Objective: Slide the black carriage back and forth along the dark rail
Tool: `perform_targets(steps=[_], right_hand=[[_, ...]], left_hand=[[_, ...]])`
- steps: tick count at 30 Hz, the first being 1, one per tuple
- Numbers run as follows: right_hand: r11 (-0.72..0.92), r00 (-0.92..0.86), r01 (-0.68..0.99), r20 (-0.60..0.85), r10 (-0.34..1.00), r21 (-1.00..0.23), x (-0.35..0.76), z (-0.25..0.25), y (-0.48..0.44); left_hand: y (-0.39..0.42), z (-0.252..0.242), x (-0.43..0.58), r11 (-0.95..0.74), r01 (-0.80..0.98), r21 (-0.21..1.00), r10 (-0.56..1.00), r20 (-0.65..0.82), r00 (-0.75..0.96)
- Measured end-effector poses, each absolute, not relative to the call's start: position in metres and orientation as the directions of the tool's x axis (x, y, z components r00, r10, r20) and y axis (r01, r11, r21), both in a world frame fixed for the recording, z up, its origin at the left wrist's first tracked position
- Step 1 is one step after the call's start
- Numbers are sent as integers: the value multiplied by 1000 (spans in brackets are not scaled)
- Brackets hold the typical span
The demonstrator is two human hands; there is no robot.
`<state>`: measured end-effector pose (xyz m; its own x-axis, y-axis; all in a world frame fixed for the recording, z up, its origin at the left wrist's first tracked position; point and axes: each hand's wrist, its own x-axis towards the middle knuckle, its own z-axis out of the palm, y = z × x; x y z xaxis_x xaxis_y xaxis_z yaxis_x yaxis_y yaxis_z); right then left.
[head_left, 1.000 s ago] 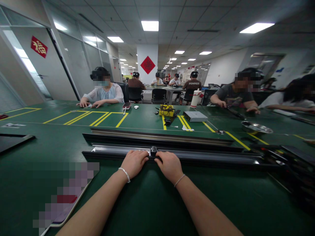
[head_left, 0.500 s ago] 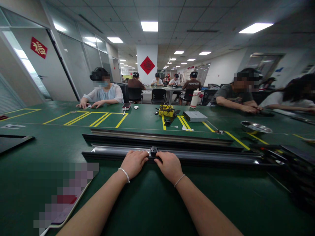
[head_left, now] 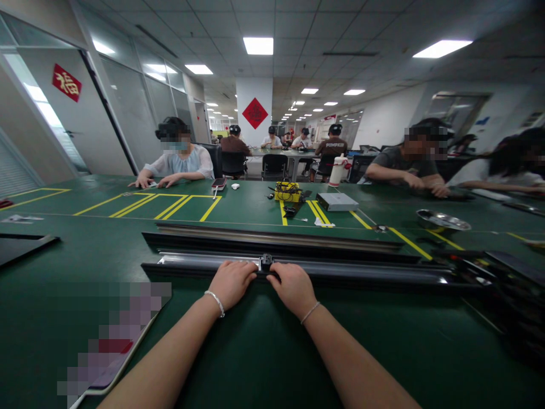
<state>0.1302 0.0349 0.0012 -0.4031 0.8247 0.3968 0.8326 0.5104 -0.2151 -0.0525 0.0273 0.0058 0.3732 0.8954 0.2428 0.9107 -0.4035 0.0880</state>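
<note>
A long black rail (head_left: pixel 361 274) with a shiny trough lies crosswise on the table in front of me. My left hand (head_left: pixel 232 286) is closed over it, fingers curled on its near edge left of the middle. My right hand (head_left: pixel 293 288) grips the same rail just to the right, thumb tucked towards the near side. Between the two hands a small black block (head_left: pixel 266 262) sits in the trough, close to the fingertips of both. The fingers' undersides are hidden. Just behind lies a second long black rail (head_left: pixel 272 241), parallel and touched by neither hand.
Dark parts (head_left: pixel 506 289) crowd the right end of the rail. A blurred pinkish flat item (head_left: pixel 123 363) lies near left, a black frame (head_left: pixel 25 247) beyond it. Farther back are a metal bowl (head_left: pixel 443 220), a grey box (head_left: pixel 338 201) and a yellow block with cables (head_left: pixel 287 192). Co-workers sit opposite.
My hands, the rail and the small block have stayed in place. Across the table at the right, a co-worker's arms and hands have shifted.
</note>
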Motion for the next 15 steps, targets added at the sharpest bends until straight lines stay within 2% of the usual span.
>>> perform_targets(steps=[15], right_hand=[[507, -389, 834, 419, 820, -218, 130, 3, 33]], left_hand=[[28, 8, -53, -406, 911, 73, 897, 224, 382]])
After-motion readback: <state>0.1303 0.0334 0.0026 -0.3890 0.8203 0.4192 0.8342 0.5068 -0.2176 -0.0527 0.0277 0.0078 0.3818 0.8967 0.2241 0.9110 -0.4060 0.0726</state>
